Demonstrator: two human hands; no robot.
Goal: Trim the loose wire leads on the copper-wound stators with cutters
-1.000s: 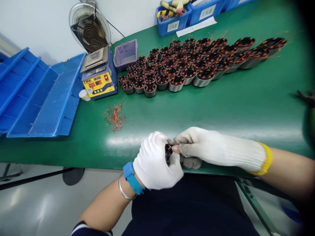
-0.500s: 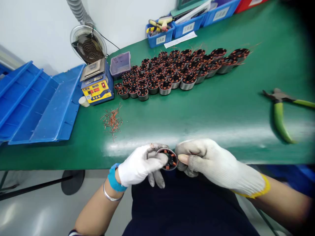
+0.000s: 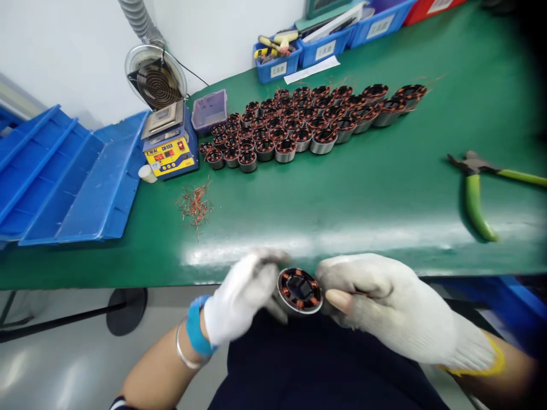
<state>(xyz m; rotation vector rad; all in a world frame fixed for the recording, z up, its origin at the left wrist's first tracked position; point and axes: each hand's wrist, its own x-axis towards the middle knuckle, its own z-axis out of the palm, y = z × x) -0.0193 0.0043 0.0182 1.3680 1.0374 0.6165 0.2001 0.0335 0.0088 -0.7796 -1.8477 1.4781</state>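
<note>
A ring-shaped motor stator [image 3: 299, 291] with copper windings and a dark centre is held over the table's front edge, its open face tilted up. My right hand [image 3: 384, 304], in a white knitted glove with a bare thumb tip, is closed on the stator's right edge. My left hand [image 3: 243, 296], in a white glove with grey fingertips, is at the stator's left side. Its fingers are smeared by motion, so I cannot tell whether they grip the stator.
Several copper-wound stators [image 3: 285, 150] stand in rows on the green table [image 3: 384, 199]. Copper wire scraps [image 3: 195, 205] lie left, near a yellow-and-blue heating unit [image 3: 171, 154] and blue trays [image 3: 81, 182]. Green-handled cutters [image 3: 474, 193] lie right. Tool bins [image 3: 277, 65] line the back.
The stator has moved slightly right and toward me, and its face shows more fully. My left thumb has come off its face. My right hand has shifted right and toward me with it.
</note>
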